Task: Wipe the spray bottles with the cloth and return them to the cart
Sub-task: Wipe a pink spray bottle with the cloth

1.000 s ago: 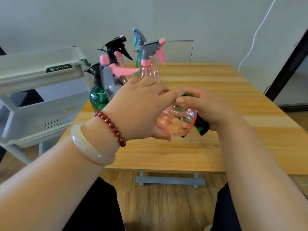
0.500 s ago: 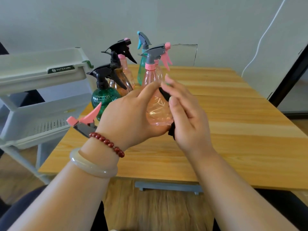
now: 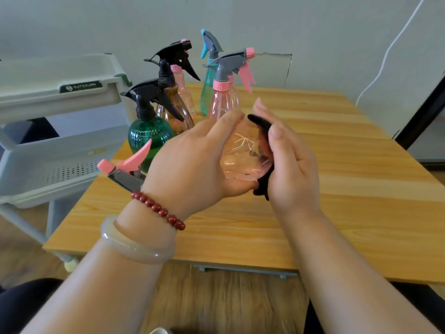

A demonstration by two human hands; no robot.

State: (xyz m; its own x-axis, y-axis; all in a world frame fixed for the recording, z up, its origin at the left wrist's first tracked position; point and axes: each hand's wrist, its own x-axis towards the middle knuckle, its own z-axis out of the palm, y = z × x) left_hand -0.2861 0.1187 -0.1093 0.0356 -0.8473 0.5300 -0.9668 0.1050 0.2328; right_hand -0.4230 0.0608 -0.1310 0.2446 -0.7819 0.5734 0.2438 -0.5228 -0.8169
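We see the left hand [image 3: 192,160] wrapped around the body of a clear pink spray bottle [image 3: 240,153], fingers over the top and thumb underneath. It holds the bottle on its side in the air above the wooden table [image 3: 337,189]. The bottle's grey and pink trigger head [image 3: 125,169] sticks out to the left, past the wrist.

The right hand [image 3: 293,165] lies flat, fingers straight, and presses a black cloth [image 3: 261,141] against the bottle's right side. The cloth is sandwiched between palm and plastic, so the bottle sits between our two hands. We cannot see the right thumb.

On the left wrist are a red bead bracelet [image 3: 157,209] and a pale bangle [image 3: 134,247].

Behind the hands, five more bottles stand upright in a cluster on the table. They are a round green bottle [image 3: 149,136] with a black trigger, an amber bottle [image 3: 178,112] with a black trigger, a small pink bottle [image 3: 184,90] behind it, a teal bottle [image 3: 208,92], and a tall pink bottle [image 3: 224,102] with a grey and pink trigger.

The grey tiered cart [image 3: 60,150] stands just beside the table's left edge.
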